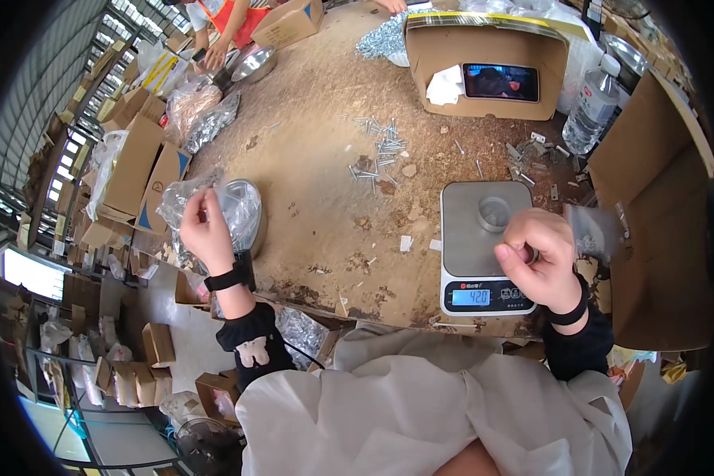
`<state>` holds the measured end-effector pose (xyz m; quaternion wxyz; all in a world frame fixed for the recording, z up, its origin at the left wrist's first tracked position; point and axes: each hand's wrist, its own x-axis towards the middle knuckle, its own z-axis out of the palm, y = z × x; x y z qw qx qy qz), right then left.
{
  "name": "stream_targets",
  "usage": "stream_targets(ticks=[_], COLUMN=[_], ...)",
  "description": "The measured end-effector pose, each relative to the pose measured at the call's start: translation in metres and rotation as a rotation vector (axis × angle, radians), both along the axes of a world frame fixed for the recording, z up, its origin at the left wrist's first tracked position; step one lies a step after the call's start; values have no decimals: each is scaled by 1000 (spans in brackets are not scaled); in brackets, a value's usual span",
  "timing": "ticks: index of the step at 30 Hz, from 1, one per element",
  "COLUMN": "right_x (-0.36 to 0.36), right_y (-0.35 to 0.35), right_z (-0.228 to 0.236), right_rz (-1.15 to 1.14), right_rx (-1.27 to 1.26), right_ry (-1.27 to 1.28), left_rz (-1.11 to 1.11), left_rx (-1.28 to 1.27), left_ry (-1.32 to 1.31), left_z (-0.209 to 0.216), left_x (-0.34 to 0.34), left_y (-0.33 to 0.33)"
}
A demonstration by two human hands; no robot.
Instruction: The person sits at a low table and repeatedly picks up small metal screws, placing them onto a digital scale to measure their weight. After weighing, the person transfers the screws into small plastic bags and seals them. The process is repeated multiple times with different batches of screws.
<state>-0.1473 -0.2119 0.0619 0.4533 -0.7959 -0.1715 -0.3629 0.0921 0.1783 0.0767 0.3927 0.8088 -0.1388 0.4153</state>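
Observation:
My left hand (pixel 205 228) is raised at the left edge of the table, its fingertips pinched together. They are next to a crumpled clear plastic bag (pixel 178 198) and a round metal bowl (pixel 254 230) with clear plastic in it; what the fingers hold I cannot make out. My right hand (pixel 541 258) is curled closed over the right side of a digital scale (pixel 472 246) with a lit display. Its contents are hidden. On the scale's plate stands a small clear round cup (pixel 494 214). Beside the right hand is a clear bag (pixel 593 230) with small pieces in it.
Loose screws (pixel 385 147) lie mid-table, with a larger heap (pixel 385 36) behind. A phone (pixel 500 82) leans inside an open cardboard box (pixel 484 44). A water bottle (pixel 591 107) and a tall carton (pixel 650 206) stand right. Far left, another person's hand (pixel 216 55) is near a bowl (pixel 254 65).

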Motion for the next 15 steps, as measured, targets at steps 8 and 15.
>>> stream_targets(ticks=[8,15], right_x=[3,6], right_y=[-4,-7], right_z=[3,1], right_rz=[-60,-67], right_rx=[-189,-309], right_ry=[53,121], left_rz=[-554,-344], left_rx=[146,465], left_ry=[520,720], left_z=[-12,-116], left_x=[7,151], left_y=[-96,-189])
